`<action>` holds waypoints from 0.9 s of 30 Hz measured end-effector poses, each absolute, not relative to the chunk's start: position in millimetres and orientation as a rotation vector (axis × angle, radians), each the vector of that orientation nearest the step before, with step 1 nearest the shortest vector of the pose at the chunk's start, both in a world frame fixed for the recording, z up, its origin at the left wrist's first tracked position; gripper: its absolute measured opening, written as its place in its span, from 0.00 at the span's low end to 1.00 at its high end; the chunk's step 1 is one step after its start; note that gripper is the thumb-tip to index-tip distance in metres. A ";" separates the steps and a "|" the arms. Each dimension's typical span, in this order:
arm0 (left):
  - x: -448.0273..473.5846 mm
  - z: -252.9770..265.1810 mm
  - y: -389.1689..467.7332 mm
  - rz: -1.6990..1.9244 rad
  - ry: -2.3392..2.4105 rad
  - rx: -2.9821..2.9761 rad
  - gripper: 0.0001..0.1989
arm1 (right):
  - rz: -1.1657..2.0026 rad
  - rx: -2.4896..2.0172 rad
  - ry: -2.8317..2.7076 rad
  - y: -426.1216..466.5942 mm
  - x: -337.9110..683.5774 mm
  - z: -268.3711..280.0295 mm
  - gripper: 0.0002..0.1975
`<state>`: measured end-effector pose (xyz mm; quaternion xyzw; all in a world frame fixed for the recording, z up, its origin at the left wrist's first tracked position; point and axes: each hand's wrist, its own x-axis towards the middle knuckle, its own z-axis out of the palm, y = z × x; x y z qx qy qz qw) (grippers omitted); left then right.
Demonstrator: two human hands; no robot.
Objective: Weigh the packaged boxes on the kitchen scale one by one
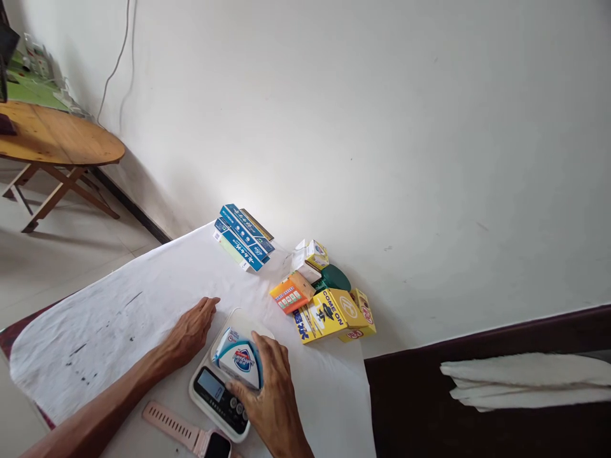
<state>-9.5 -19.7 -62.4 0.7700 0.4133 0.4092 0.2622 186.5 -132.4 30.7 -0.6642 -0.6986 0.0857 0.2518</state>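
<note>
A white and blue box of soap [237,358] lies on the pale platform of a kitchen scale [219,404]. My right hand [274,388] is closed around the box's right end, thumb on the near side and fingers on the far side. The scale's display is lit, but I cannot read its digits surely. Left of the scale, my left hand [193,331] rests on the white cloth [143,312], its fingers stretched out and close together, holding nothing. A smartwatch with a pink strap [172,425] lies just in front of the scale.
Blue toothpaste-like boxes [243,236] stand near the wall. To their right are yellow boxes [329,315], an orange packet [291,292], a white box [305,262] and a dark green round item [335,278]. A wooden folding table [62,137] stands at the far left.
</note>
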 end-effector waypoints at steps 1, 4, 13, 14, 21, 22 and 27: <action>-9.2 -63.1 -19.8 1.116 1.117 2.077 0.19 | 0.243 -1.808 -1.901 -132.4 191.0 29.9 0.43; -7.5 -66.8 -20.5 1.117 1.132 2.048 0.19 | 0.318 -1.771 -1.923 -129.3 201.5 30.0 0.41; -1.3 -85.9 -22.0 1.131 1.143 2.006 0.23 | 0.242 -1.590 -1.896 -51.2 192.1 99.2 0.20; -1.1 -87.0 -22.0 1.134 1.140 1.998 0.24 | 0.190 -1.595 -1.865 -30.7 188.8 109.7 0.21; 1.3 -88.5 -22.2 1.084 1.144 1.996 0.28 | -0.036 -1.857 -1.641 126.3 157.6 137.9 0.21; 2.4 -89.8 -22.0 1.089 1.147 2.004 0.28 | -0.040 -1.887 -1.619 141.5 153.3 135.8 0.21; 7.0 -96.9 -20.2 1.186 1.171 2.008 0.28 | -0.036 -2.027 -1.558 174.8 139.3 115.3 0.20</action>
